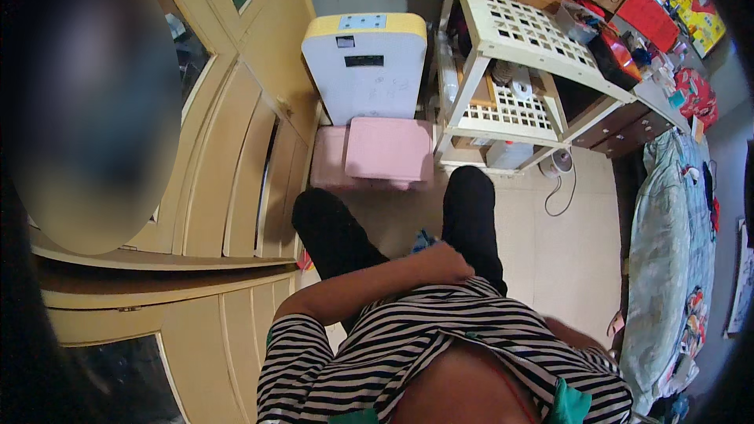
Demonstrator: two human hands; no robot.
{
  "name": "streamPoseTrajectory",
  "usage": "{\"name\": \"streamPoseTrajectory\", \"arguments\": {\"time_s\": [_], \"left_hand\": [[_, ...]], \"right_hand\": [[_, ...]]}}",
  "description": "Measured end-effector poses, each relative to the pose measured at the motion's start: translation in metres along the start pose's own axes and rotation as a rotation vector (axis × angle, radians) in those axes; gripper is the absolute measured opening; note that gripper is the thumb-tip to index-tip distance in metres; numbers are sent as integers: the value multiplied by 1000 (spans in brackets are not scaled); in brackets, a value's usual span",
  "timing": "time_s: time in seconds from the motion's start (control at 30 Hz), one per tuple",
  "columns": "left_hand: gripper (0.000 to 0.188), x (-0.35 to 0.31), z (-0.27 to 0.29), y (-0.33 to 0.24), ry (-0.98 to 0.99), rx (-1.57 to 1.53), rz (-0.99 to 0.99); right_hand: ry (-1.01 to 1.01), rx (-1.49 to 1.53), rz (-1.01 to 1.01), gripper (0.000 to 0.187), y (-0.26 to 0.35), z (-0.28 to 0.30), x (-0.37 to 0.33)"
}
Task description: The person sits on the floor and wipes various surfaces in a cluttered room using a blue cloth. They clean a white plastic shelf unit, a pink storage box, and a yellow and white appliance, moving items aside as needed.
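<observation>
My left hand point(450, 264) lies across my lap, with its forearm coming in from the left. Its fingers curl downward in a closed shape, and whatever they hold is hidden beneath the hand. Just beyond the wrist, a small blue patterned piece point(425, 241), perhaps cloth, shows between my thighs; I cannot tell whether the hand grips it. Only part of my right forearm point(577, 334) appears at my right side, and the right hand is out of sight behind my striped shirt point(440, 314).
Ahead stand a pink box point(390, 148) and a white board with a yellow edge point(365, 71). A white lattice shelf point(542, 35) holds boxes and small items. Yellow wooden cabinet doors point(224, 157) line the left. A cloth-covered bed point(664, 267) is at right; a corded round object point(556, 162) sits on the floor.
</observation>
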State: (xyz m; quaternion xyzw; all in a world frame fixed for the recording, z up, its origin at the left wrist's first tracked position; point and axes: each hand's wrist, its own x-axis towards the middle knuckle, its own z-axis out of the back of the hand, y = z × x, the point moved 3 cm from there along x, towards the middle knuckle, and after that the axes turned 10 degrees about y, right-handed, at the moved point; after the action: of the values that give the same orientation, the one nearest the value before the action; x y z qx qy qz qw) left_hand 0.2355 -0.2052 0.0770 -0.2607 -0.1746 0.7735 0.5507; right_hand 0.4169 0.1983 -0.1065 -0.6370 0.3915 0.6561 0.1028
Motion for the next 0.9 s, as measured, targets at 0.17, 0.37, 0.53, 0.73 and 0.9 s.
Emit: {"name": "streamPoseTrajectory", "arguments": {"time_s": [0.17, 0.37, 0.53, 0.73, 0.9], "left_hand": [[32, -56, 42, 44, -671, -583, 379], [37, -84, 45, 94, -1368, -1120, 411], [26, -37, 0, 102, -1539, -1167, 306], [18, -41, -41, 136, -1553, -1332, 455], [24, -28, -44, 166, -1459, -1374, 386]], "right_hand": [[-979, -576, 443, 18, 203, 60, -54], [-499, -294, 1072, 64, 414, -25, -76], [-158, -215, 1260, 95, 458, -81, 1], [-111, -68, 1157, 53, 447, -56, 44], [-202, 233, 827, 34, 432, -16, 100]]}}
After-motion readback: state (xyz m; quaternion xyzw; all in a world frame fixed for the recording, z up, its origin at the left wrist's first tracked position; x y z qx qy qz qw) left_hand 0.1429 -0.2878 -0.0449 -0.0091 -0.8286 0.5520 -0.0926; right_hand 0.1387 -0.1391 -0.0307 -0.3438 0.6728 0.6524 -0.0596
